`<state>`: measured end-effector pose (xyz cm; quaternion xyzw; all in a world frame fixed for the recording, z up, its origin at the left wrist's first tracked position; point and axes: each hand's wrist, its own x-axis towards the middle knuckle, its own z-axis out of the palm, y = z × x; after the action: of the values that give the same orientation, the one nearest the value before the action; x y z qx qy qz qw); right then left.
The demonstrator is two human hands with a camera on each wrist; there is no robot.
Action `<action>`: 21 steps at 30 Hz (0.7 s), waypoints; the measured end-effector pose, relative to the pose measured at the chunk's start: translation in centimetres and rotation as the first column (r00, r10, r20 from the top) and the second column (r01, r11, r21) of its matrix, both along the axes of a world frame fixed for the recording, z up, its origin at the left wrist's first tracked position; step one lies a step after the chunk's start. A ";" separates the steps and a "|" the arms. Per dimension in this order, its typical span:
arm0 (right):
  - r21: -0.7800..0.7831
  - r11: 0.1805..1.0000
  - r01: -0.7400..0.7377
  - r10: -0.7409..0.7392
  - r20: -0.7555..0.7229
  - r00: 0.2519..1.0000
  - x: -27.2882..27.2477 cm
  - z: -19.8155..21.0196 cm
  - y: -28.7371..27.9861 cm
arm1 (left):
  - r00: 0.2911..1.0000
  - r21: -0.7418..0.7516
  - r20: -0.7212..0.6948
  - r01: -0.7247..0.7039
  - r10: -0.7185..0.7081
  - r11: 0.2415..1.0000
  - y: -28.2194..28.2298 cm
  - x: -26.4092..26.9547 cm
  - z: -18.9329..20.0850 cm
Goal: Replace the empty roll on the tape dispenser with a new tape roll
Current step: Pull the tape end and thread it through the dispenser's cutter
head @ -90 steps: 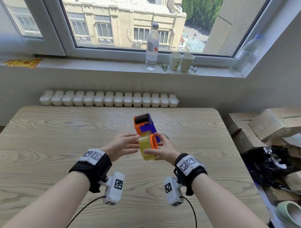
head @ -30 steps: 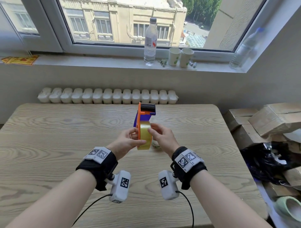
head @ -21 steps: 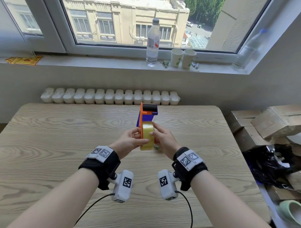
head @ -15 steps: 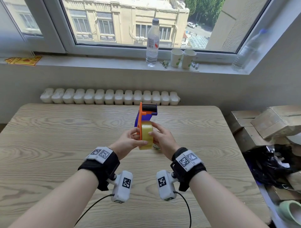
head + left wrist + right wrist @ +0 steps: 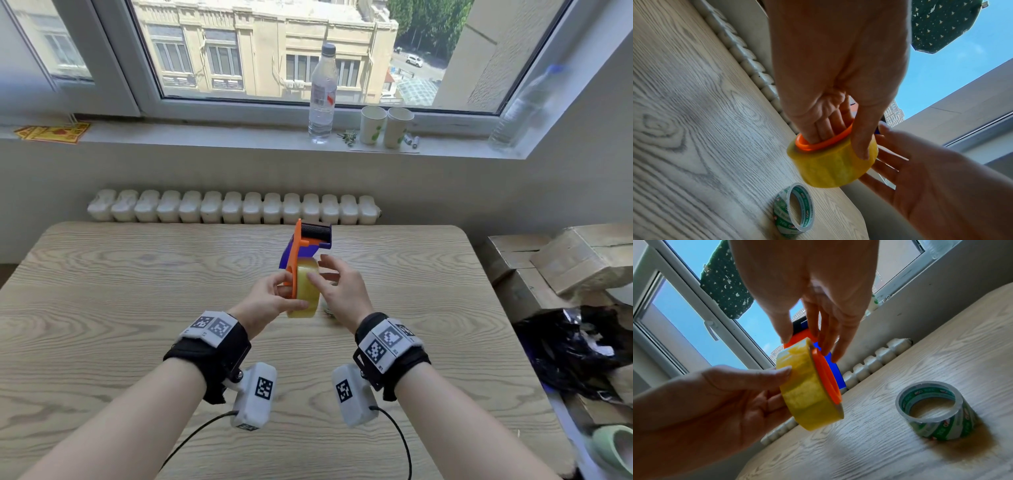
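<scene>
The left hand (image 5: 270,301) gripped the yellow tape roll (image 5: 306,291) on the dispenser (image 5: 305,246), while the right hand (image 5: 339,291) hovered just beside it, fingers loosely spread

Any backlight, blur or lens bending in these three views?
Head view: sharp at the tape roll, window frame and bottle bent and smeared at the right edge. Left wrist view: left hand backlit by sky, table grain soft. Right wrist view: right hand dark against the window, empty roll slightly blurred.

Orange-and-blue tape dispenser (image 5: 301,253) stands upright above the tabletop, a yellow tape roll (image 5: 306,291) seated on its orange hub. Empty green-printed roll (image 5: 935,410) lies flat on the tabletop, just beside my grip.
</scene>
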<state>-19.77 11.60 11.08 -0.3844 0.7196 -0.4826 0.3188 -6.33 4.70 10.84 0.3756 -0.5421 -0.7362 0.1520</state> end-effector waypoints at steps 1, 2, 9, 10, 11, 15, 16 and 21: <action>0.035 0.999 0.010 -0.011 0.039 0.999 0.0 0.0 -0.3 | 1.000 -0.014 -0.001 0.009 -0.009 1.000 0.0 0.0 -0.1; 0.064 0.998 0.019 -0.026 0.114 0.993 0.0 0.0 -0.5 | 1.000 -0.023 -0.002 0.014 -0.014 1.000 0.0 0.0 -0.1; -0.032 0.999 -0.010 0.021 0.363 0.932 0.2 -0.1 0.0 | 1.000 -0.031 -0.015 0.002 -0.002 1.000 0.1 -0.2 -0.2; -0.054 0.998 -0.017 0.035 0.369 0.929 0.3 0.1 0.1 | 1.000 -0.028 -0.019 -0.004 0.003 1.000 0.0 -0.2 -0.3; -0.068 0.997 -0.021 0.044 0.364 0.930 0.3 0.2 0.2 | 1.000 -0.018 -0.022 -0.008 0.008 1.000 0.0 -0.3 -0.3; -0.090 0.996 -0.017 0.049 0.369 0.928 0.7 0.8 0.6 | 0.999 0.049 -0.045 -0.027 0.029 0.998 -0.3 -0.3 -0.1; -0.087 0.996 -0.013 0.045 0.375 0.926 0.7 0.9 0.7 | 0.998 0.059 -0.052 -0.031 0.034 0.998 -0.4 -0.3 0.0; -0.046 0.996 0.073 -0.053 0.334 0.941 0.6 0.1 0.6 | 0.997 0.060 -0.066 -0.036 0.040 0.998 -0.3 -0.3 0.0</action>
<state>-19.14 12.17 11.15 -0.2832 0.6530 -0.5711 0.4088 -6.65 4.42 10.86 0.3651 -0.5076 -0.7610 0.1731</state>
